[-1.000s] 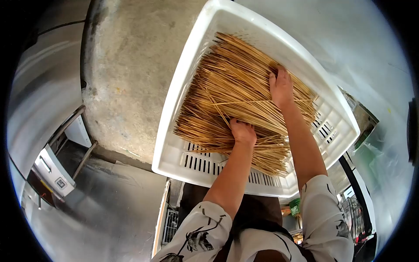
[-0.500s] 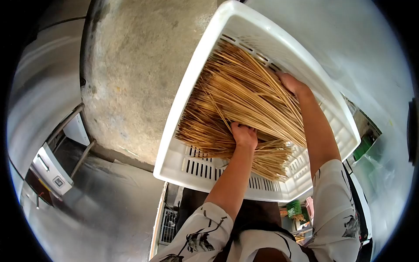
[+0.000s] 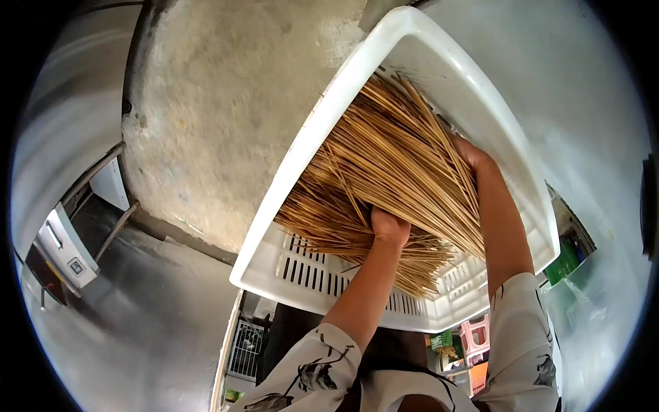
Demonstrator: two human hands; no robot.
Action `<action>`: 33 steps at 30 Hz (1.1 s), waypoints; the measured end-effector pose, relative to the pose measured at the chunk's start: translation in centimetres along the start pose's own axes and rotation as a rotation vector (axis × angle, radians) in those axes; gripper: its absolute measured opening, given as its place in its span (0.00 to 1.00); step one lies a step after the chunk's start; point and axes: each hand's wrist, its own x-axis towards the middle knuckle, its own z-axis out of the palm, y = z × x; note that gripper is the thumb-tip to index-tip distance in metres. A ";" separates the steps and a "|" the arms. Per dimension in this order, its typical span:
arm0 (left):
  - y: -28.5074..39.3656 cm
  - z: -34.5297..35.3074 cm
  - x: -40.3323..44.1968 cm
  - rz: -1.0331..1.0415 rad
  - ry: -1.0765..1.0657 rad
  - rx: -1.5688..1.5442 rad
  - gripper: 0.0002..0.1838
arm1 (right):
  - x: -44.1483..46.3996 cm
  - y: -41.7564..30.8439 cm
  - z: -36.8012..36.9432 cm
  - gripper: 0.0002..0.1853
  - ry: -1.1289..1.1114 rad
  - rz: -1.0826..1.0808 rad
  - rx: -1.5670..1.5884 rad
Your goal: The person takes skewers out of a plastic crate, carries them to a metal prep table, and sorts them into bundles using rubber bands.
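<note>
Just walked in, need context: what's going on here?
A person has both bare hands in a white slotted plastic basket of long, thin brown sticks that look wooden. The left hand is pushed in among the sticks; the right hand is at the pile's side by the basket wall. Fingers are mostly hidden, so grip is unclear.
</note>
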 end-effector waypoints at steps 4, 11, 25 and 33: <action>0.2 0.6 0.1 -0.105 0.048 -0.063 0.24 | 1.3 0.3 0.3 0.35 -0.096 0.122 0.098; 0.1 0.4 0.5 -0.102 -0.066 -0.029 0.26 | -2.9 -0.1 1.1 0.30 -0.204 -0.063 0.180; -0.9 -0.4 1.7 -0.254 -0.444 -0.091 0.27 | -7.3 -1.4 0.9 0.35 0.042 -0.055 -0.288; -1.2 2.1 0.6 -0.507 -1.070 -0.076 0.28 | -15.3 -1.8 6.0 0.31 0.445 -0.094 -0.353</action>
